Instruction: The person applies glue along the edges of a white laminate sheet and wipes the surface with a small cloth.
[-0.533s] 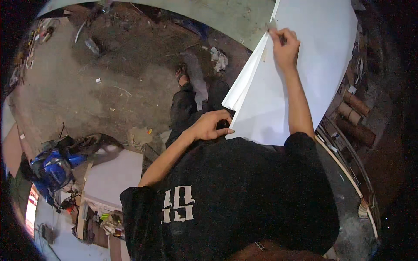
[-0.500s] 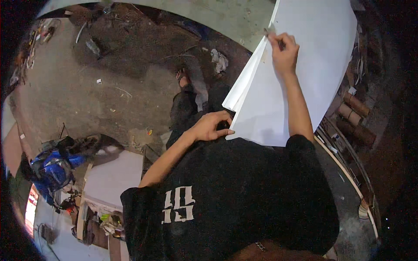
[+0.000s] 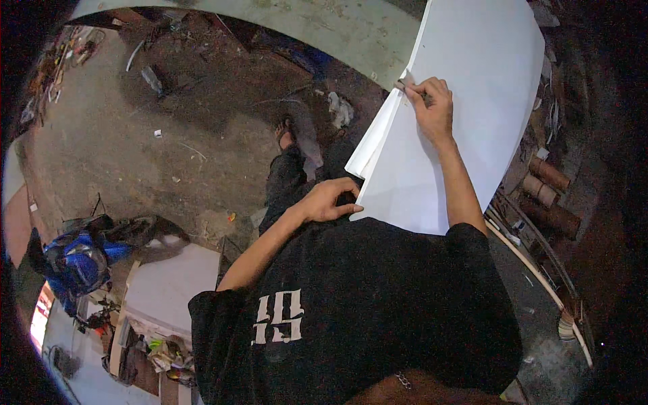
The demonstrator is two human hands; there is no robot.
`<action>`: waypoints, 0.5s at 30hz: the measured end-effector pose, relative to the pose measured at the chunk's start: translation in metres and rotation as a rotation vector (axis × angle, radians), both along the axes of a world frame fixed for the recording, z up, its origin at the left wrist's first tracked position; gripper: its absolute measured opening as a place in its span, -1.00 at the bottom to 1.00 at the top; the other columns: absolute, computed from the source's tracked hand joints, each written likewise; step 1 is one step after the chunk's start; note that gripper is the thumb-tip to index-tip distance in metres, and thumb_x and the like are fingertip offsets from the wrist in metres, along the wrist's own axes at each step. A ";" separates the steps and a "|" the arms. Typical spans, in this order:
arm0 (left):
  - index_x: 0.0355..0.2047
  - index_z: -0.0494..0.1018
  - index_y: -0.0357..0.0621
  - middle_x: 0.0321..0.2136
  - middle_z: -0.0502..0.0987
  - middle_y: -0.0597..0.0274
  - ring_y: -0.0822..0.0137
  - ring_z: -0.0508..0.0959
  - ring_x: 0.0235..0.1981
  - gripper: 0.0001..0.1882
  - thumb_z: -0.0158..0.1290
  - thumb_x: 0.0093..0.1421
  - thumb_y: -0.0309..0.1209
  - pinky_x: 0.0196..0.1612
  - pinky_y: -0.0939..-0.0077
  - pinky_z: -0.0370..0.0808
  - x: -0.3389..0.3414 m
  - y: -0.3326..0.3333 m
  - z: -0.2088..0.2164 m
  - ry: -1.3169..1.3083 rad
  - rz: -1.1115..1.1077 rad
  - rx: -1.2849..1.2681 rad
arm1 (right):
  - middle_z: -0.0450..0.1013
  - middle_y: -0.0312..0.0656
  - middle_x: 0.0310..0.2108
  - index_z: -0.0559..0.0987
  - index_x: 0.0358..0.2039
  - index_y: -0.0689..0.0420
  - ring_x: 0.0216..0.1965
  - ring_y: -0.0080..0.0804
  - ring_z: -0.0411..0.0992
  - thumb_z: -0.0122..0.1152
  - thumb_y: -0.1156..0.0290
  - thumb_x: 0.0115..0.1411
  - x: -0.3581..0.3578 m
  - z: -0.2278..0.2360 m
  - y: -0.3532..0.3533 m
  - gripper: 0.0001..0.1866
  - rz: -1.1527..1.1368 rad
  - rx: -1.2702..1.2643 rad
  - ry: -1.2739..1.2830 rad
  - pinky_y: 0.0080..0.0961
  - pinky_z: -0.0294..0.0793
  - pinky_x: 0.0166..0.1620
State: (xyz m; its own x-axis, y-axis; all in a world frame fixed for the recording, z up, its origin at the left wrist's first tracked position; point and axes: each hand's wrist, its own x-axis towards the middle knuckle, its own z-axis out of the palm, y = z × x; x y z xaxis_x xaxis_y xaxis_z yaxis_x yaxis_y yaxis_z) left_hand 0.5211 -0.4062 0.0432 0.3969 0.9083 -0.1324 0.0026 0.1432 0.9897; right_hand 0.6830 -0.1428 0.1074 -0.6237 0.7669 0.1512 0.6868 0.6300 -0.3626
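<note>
A long white board (image 3: 466, 101) runs away from my body, with a narrow white strip (image 3: 374, 135) along its left side. The strip angles out from the board toward its near end. My left hand (image 3: 331, 200) grips the board's near left corner, thumb on top and fingers curled under the edge. Farther up, my right hand (image 3: 435, 108) pinches a small, thin grey-brown piece (image 3: 400, 85) against the board's left edge. That piece is too small to name exactly.
Rolled brown cylinders (image 3: 550, 174) lie right of the board, near a curved pale wooden edge (image 3: 526, 277). A white panel (image 3: 175, 277) and a blue bundle (image 3: 84, 260) are at lower left. Crumpled white scrap (image 3: 339, 110) lies on the littered floor.
My right hand has slid toward me along the board's left edge, still pinching the small piece. My left hand stays at the near corner.
</note>
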 end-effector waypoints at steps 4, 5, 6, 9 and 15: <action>-0.27 0.48 -0.14 -0.26 0.54 0.12 0.07 0.56 -0.21 -0.64 0.22 0.14 -0.11 -0.18 0.25 0.48 0.001 0.000 -0.003 -0.021 0.013 0.067 | 0.51 -0.30 -0.33 0.61 -0.38 0.13 -0.22 -0.47 0.45 0.33 0.45 0.14 0.011 0.011 0.042 -0.93 -0.197 -0.002 0.249 -0.52 0.42 -0.19; -0.27 0.48 -0.14 -0.25 0.54 0.11 0.07 0.55 -0.18 -0.64 0.23 0.14 -0.12 -0.13 0.25 0.47 0.000 0.002 -0.001 -0.007 -0.013 0.044 | 0.52 -0.27 -0.31 0.62 -0.33 0.15 -0.27 -0.48 0.47 0.31 0.42 0.16 0.022 0.007 0.062 -0.90 -0.297 -0.120 0.274 -0.51 0.43 -0.15; -0.27 0.48 -0.15 -0.23 0.54 0.11 0.07 0.55 -0.15 -0.65 0.24 0.14 -0.14 -0.09 0.24 0.46 -0.002 0.004 0.002 0.006 -0.039 0.022 | 0.52 -0.26 -0.33 0.62 -0.31 0.14 -0.28 -0.49 0.47 0.30 0.40 0.17 0.029 0.002 0.084 -0.88 -0.325 -0.266 0.312 -0.51 0.43 -0.18; -0.27 0.48 -0.16 -0.21 0.54 0.10 0.08 0.55 -0.11 -0.65 0.24 0.14 -0.14 -0.03 0.24 0.46 -0.002 0.007 0.005 0.043 -0.081 -0.027 | 0.52 -0.25 -0.36 0.64 -0.26 0.11 -0.32 -0.49 0.47 0.29 0.35 0.17 0.028 -0.008 0.125 -0.84 -0.293 -0.376 0.202 -0.49 0.44 -0.22; -0.26 0.48 -0.15 -0.21 0.54 0.11 0.07 0.54 -0.11 -0.65 0.23 0.15 -0.13 -0.01 0.23 0.45 -0.002 0.003 0.003 0.036 -0.056 0.007 | 0.51 -0.20 -0.38 0.66 -0.27 0.07 -0.33 -0.32 0.51 0.31 0.31 0.15 -0.003 -0.006 0.119 -0.84 -0.200 -0.026 0.065 -0.36 0.48 -0.23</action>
State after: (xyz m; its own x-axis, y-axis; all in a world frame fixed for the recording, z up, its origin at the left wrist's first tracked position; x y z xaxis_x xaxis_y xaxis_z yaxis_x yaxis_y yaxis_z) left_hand 0.5186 -0.4035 0.0460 0.4422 0.8858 -0.1409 0.0460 0.1345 0.9898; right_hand 0.6796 -0.0237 0.1014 -0.4484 0.8785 0.1650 0.7715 0.4736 -0.4249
